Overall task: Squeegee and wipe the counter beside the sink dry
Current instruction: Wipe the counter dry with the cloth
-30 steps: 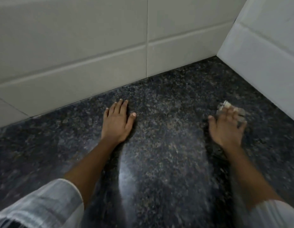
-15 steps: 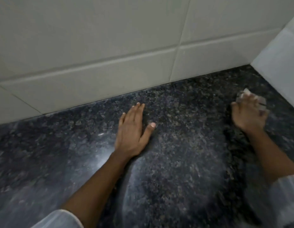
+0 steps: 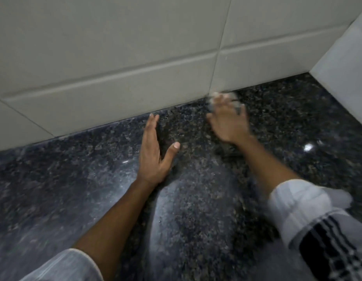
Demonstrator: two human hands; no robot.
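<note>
Dark speckled granite makes up the counter (image 3: 196,209), which runs back to a pale tiled wall (image 3: 115,57) and meets a second tiled wall (image 3: 346,63) at the corner on the right. No sink and no squeegee show anywhere.

Taking the back wall as the mark: the left hand (image 3: 152,153) lies flat on the stone just in front of it, its fingertips close to the joint where tile meets granite. The fingers are straight and held together, the thumb spread off to the side, and it grips nothing. It looks planted there as a prop, bearing weight so the person can lean in over the counter.

The right hand (image 3: 227,122) is blurred with motion, right against the foot of the same wall, beside a vertical grout line (image 3: 218,51). Its fingers curl over a small pale cloth (image 3: 222,97), bunched beneath the fingertips and touching the seam. Holding the wad pressed down that way probably lets it reach water sitting in the joint.

My judgement is that this is the wiping stage, working the back edge. A broad sheen (image 3: 172,216) on the stone nearer the person may be light or leftover moisture; I cannot tell which.
</note>
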